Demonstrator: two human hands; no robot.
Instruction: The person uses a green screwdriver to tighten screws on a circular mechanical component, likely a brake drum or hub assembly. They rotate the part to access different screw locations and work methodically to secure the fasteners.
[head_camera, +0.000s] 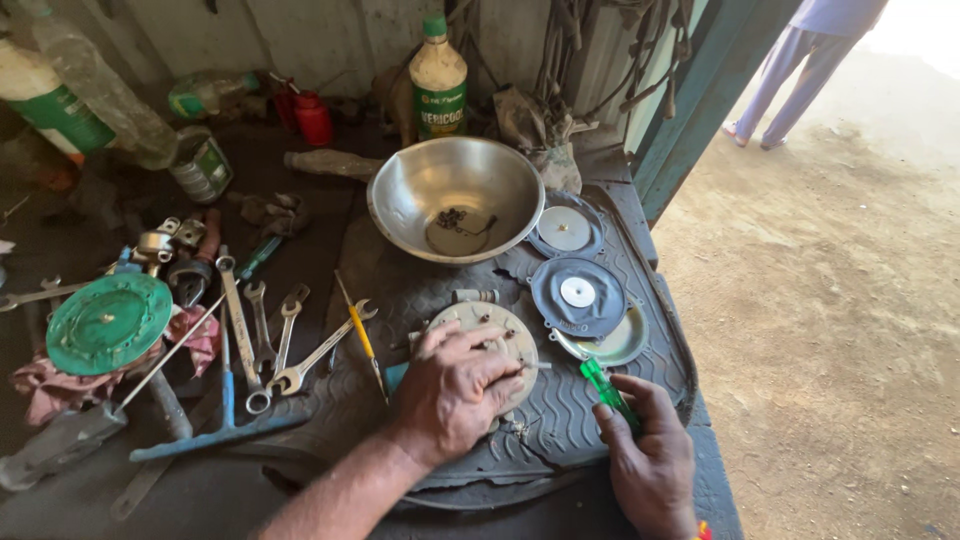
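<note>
On the rubber mat (600, 400), at the bench's right end:

Left hand: the left hand (455, 385) lies palm down on a round metal disc (500, 335), fingers spread and pressing on it, not curled around anything.

Right hand: the right hand (650, 455) is clenched around a green-handled screwdriver (605, 390); the shaft points left at the disc's right edge, though whether the tip touches a screw is hard to tell from here.

Disc: it sits near the middle of the mat, half covered by the left hand, with small screws around its rim.

Near neighbours: a black rubber disc (578, 295) lies just beyond the metal disc, overlapping a shallow pale dish (618, 345); a second black disc (565, 228) lies behind it, beside a steel bowl (455, 195) holding small parts.

Left side: a yellow-handled tool (358, 330) and a row of spanners (265, 335) lie just left of the hand; a green round plate (108, 322) rests on a rag further off.

Edges: the mat's right rim runs along the bench edge, close to the right hand; past it is bare dirt ground (830, 330).

Open room: a free strip of mat lies between the two hands.

Back: a bottle with a green cap (438, 80) stands against the wall.
</note>
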